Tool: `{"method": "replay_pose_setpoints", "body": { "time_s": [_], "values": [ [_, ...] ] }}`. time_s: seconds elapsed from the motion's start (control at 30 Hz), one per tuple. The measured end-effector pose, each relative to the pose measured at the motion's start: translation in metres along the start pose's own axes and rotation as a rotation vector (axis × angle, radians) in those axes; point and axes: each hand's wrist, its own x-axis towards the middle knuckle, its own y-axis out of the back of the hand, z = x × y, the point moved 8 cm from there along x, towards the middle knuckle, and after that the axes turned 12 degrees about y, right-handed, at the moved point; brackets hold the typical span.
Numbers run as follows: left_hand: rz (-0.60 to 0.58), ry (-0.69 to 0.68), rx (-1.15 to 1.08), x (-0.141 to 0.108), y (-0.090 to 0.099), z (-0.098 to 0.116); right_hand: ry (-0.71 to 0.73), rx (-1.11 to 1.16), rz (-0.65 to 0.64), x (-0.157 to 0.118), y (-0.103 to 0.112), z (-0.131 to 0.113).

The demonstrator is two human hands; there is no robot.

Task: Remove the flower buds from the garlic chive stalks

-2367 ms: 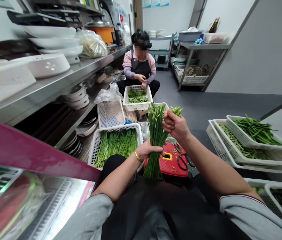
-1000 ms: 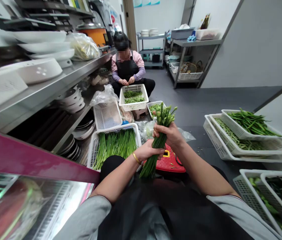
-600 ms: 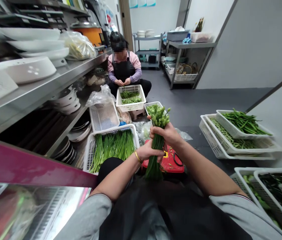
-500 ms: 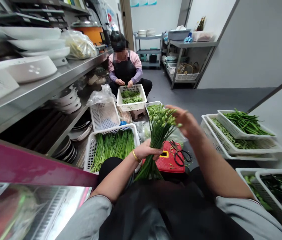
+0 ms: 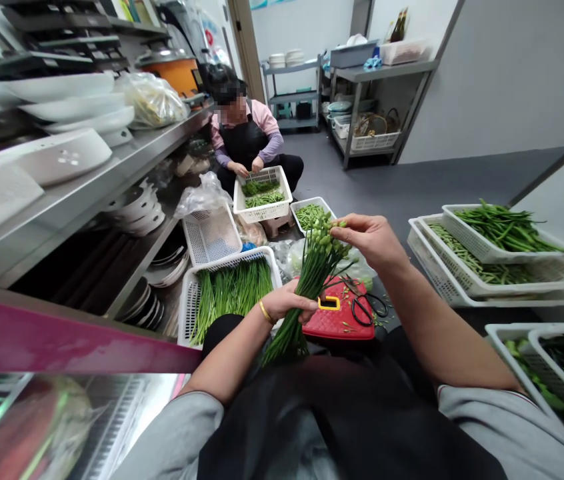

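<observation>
Bunch of stems (image 5: 312, 268): slim, dark green, leaning, topped with pale buds (image 5: 320, 235); left hand (image 5: 287, 302) grips mid-length, right hand (image 5: 375, 240) pinches at the buds

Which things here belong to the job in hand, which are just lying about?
Likely in the job:
bunch of flowering chives, gripped by left hand, right hand at its buds
green stalks in the white crate
scissors, lying unheld

Apparently just lying about:
white bowls on the steel shelf
orange pot
bottles
</observation>
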Motion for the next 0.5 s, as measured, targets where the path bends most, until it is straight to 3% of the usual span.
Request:
{"method": "replay_pose_setpoints", "body": {
  "time_s": [0.13, 0.27, 0.37, 0.5],
  "values": [
    [-0.024, 0.000, -0.030, 0.003, 0.000, 0.000, 0.085, 0.008, 0.089, -0.003, 0.008, -0.004],
    [0.001, -0.014, 0.060, 0.005, 0.004, 0.004, 0.200, -0.030, 0.267, -0.001, 0.025, -0.017],
    [0.018, -0.006, 0.131, 0.004, 0.009, 0.006, 0.277, -0.045, 0.408, 0.014, 0.052, -0.043],
    [-0.016, -0.035, 0.170, 0.002, 0.015, 0.008, 0.310, -0.102, 0.445, 0.047, 0.095, -0.094]
  ]
}}
